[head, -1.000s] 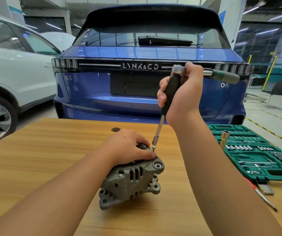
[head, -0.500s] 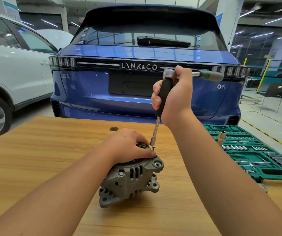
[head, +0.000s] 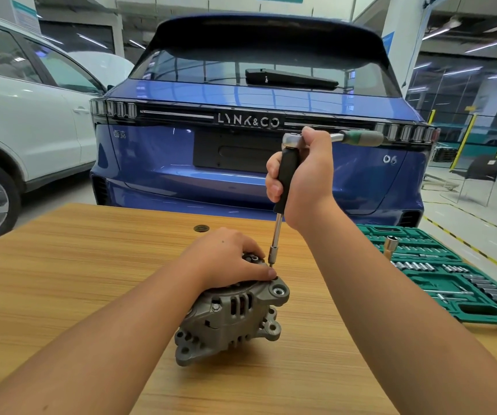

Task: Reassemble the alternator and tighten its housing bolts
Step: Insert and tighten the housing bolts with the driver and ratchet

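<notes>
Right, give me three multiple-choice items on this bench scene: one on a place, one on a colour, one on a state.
1. Where does the socket set tray lie, relative to the alternator?
A. to its right on the table
B. to its left on the table
C. on the floor

2. What colour is the car directly behind the table?
A. red
B. blue
C. black

3. What is the right hand doing?
A. resting flat on the table
B. reaching into the tray
C. gripping the ratchet driver upright over the alternator

Answers: 1 A, the green tray sits at the table's right edge. 2 B, its tailgate is blue. 3 C, its fingers wrap the black handle while the left hand holds the alternator down.
</notes>
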